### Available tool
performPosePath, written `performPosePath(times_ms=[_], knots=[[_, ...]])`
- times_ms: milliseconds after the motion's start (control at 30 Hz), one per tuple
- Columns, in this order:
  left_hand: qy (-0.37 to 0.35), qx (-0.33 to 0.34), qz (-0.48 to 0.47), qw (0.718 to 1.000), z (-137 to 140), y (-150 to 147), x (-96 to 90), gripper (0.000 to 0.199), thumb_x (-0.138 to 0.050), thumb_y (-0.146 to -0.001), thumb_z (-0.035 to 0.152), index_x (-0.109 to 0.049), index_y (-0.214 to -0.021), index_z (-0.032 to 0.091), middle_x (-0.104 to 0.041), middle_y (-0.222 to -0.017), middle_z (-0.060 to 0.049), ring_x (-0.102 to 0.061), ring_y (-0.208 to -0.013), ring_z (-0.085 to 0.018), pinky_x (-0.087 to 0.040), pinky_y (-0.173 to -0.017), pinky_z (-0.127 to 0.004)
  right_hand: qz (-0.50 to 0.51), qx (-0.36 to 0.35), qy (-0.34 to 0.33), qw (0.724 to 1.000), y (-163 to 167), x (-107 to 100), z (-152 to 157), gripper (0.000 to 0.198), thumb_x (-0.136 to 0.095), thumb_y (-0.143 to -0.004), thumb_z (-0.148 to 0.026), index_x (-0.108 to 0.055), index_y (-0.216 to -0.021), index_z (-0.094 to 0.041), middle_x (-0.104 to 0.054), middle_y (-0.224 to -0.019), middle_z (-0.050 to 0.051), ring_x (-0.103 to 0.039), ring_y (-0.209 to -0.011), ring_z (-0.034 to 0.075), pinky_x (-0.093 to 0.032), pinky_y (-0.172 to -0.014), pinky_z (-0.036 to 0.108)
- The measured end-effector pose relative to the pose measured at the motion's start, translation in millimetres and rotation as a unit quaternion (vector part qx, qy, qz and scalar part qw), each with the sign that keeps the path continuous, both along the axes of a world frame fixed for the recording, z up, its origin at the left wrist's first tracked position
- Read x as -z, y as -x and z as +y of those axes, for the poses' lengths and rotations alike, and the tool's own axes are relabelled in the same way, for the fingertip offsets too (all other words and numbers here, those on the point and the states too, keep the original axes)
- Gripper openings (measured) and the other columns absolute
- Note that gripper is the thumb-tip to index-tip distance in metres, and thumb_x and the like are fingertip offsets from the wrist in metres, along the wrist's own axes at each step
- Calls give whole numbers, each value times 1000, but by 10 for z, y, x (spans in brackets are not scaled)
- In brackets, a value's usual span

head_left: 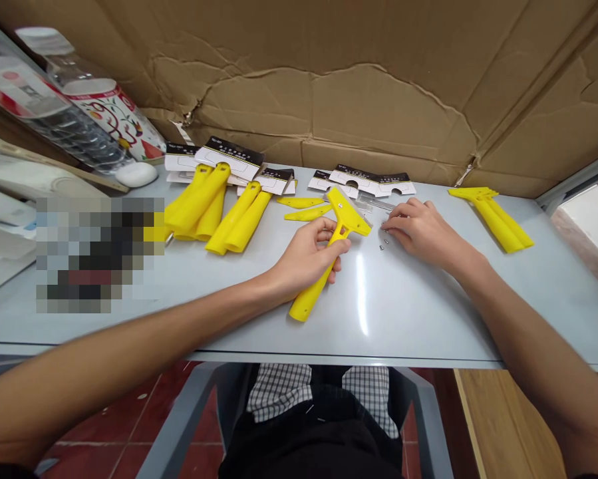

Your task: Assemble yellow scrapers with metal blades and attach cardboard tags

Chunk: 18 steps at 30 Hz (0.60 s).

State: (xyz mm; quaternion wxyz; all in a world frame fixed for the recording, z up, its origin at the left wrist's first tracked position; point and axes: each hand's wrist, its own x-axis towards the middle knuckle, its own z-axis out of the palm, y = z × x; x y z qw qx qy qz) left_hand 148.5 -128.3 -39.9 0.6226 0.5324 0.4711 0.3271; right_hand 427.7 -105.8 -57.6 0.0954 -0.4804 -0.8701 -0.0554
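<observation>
- Left hand: fingers wrapped round the neck of a yellow scraper-shaped tool, thumb on top; grip looks firm.
- Tool sits mid-surface, tilted, wide head up and away from the person, handle end down toward the near edge.
- Right hand: fingers bent, tips close together, low over the surface; cannot tell whether anything is pinched between them.
- Tiny metal pieces, screw-like, lie loose just beside the right fingertips.
- Handling, my judgement: left should keep the head steady and facing up; right does best taking one tiny piece at a time by fingertip, not sweeping, since they likely roll or scatter.
- Thin strip, grey or clear, next to the right index finger; contact unclear. Best not to drag it across the small parts.
- Two slim yellow pieces beyond the left hand, side by side.
- Printed cards behind those, overlapping.
- Left: bunch of yellow handles, more cards at their far ends.
- Far right: another yellow item, well apart.
- Surface light grey; cardboard behind.
</observation>
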Motion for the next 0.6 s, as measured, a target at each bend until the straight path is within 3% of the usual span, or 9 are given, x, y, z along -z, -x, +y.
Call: performPosePath(times_ms=[600], knots=[[1,0,-1,1000,-2,5,14,14,-69,-98,14,-56,-100,21,-66,-76,4,-57,-43,-8,-48,-41,-25,14,-8,-23,1000,-30,7,30,28,-54,-108,-24,-81,-98,-23,-82,-108,12,-63,-103,32,-33,-81,44]])
